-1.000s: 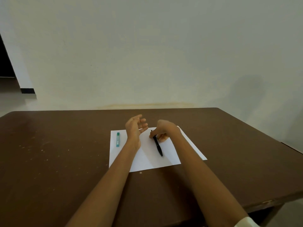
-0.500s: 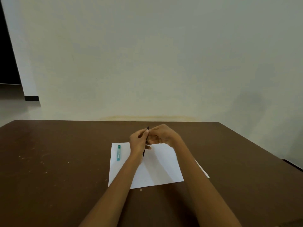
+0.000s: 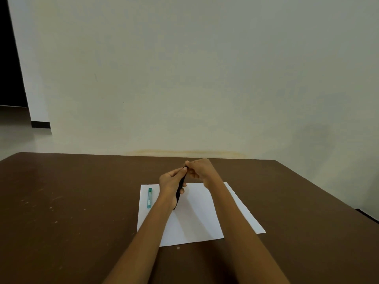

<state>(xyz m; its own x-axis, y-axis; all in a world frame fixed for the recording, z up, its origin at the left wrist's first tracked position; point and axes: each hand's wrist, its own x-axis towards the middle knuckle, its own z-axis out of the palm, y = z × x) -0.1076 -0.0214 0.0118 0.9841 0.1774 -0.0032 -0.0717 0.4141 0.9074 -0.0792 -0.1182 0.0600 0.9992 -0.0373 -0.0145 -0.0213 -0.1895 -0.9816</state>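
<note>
pencil, black: slanted above the paper at the middle of the table; left hand grips the barrel to steady it, right hand pinches the top end (probably opening it for refill). teal lead case: on the paper's far left corner, handy.

Paper ctr of table; lead case on its L edge; pen above, R of case.

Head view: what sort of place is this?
Probably a bare room with a writing desk: a brown table against a plain pale wall, a white sheet of paper on it, and a black pen above the sheet.
</note>
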